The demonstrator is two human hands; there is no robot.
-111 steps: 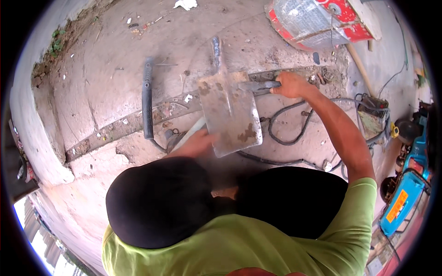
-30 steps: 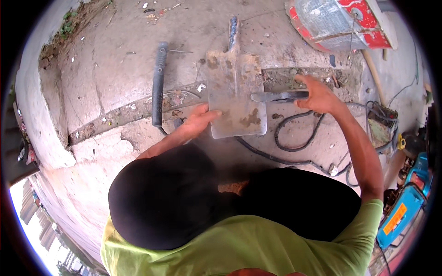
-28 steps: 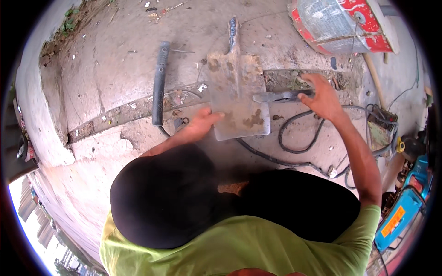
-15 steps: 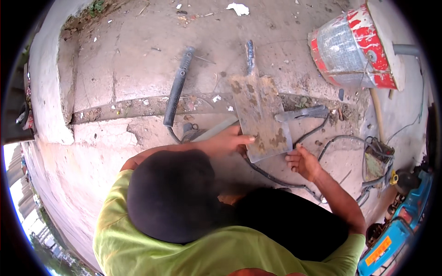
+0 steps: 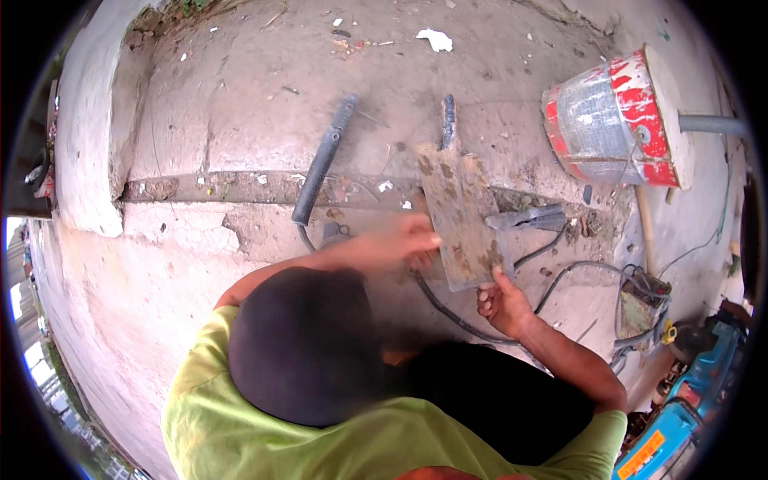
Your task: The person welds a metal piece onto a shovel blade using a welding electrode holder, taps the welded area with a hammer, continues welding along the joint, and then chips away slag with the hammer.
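Observation:
A flat, rust-stained metal spade blade (image 5: 464,216) lies tilted before me, its narrow socket with a dark rod-like end pointing away. My right hand (image 5: 508,304) grips its near right corner, thumb on top and fingers curled below. At the blade's left edge is my left hand (image 5: 412,240), smeared by motion; its thumb tip meets or overlaps the edge, and its grip is unclear. A grey metal clamp (image 5: 524,218) on a black cable sits at the blade's right edge; whether it bites on is unclear. Farther left lies a dark tubular welding electrode holder (image 5: 324,160).
A red-and-white plaster-smeared bucket (image 5: 596,120) lies tipped at the far right. Black cable (image 5: 452,316) loops near my knees toward a small metal box (image 5: 638,310). A blue machine (image 5: 664,428) stands at lower right. A cracked concrete step edge (image 5: 176,206) crosses the ground.
My right hand has gone from beside the blade to gripping its near corner. My left hand has shifted at the left edge, and a pale strip beside it no longer shows. The view has shifted slightly.

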